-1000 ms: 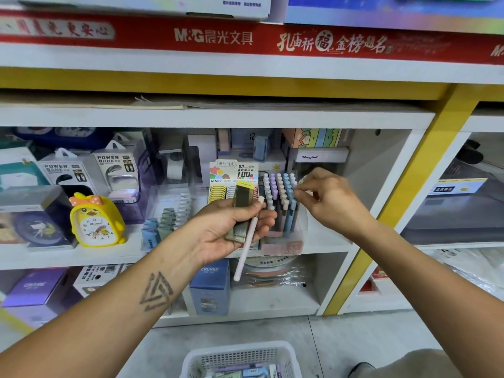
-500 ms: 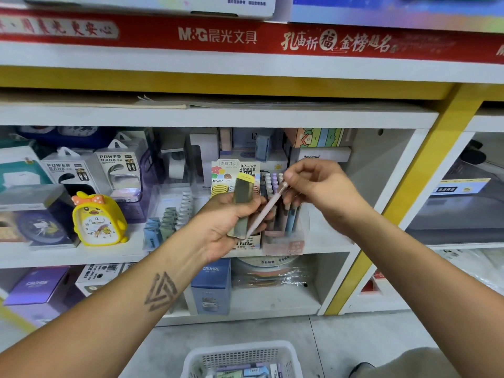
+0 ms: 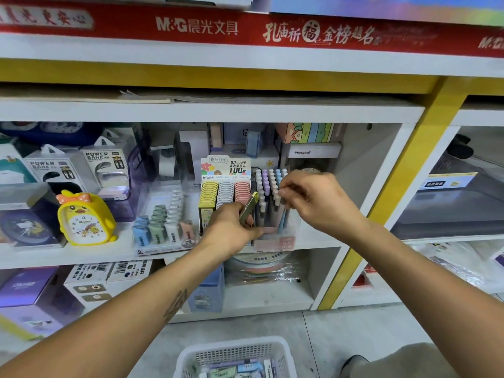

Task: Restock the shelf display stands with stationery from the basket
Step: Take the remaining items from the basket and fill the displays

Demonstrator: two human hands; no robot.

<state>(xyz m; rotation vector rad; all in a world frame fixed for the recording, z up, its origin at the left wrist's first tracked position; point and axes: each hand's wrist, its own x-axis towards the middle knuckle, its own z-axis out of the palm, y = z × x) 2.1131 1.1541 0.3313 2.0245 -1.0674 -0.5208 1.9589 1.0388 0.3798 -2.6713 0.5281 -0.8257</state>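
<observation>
My left hand (image 3: 231,227) grips a slim olive lead case with a yellow cap (image 3: 249,207), tilted in front of the lead refill display (image 3: 225,190) on the middle shelf. My right hand (image 3: 319,200) is at the clear pen stand (image 3: 266,186) of pastel pens just to the right. Its fingertips pinch the top of a white pen among the stand's right rows; the pen's body is lost among the others. The white basket (image 3: 223,353) sits on the floor below, with several stationery packs inside.
A yellow duck clock (image 3: 84,216) and power bank boxes (image 3: 106,170) stand at the left of the shelf. A clear tray of small erasers (image 3: 163,222) sits beside the lead display. A yellow post (image 3: 381,203) bounds the bay on the right.
My right hand took the white pen out of my left hand and carried it up and right into the pen stand. My left hand has lowered slightly and keeps only the lead case.
</observation>
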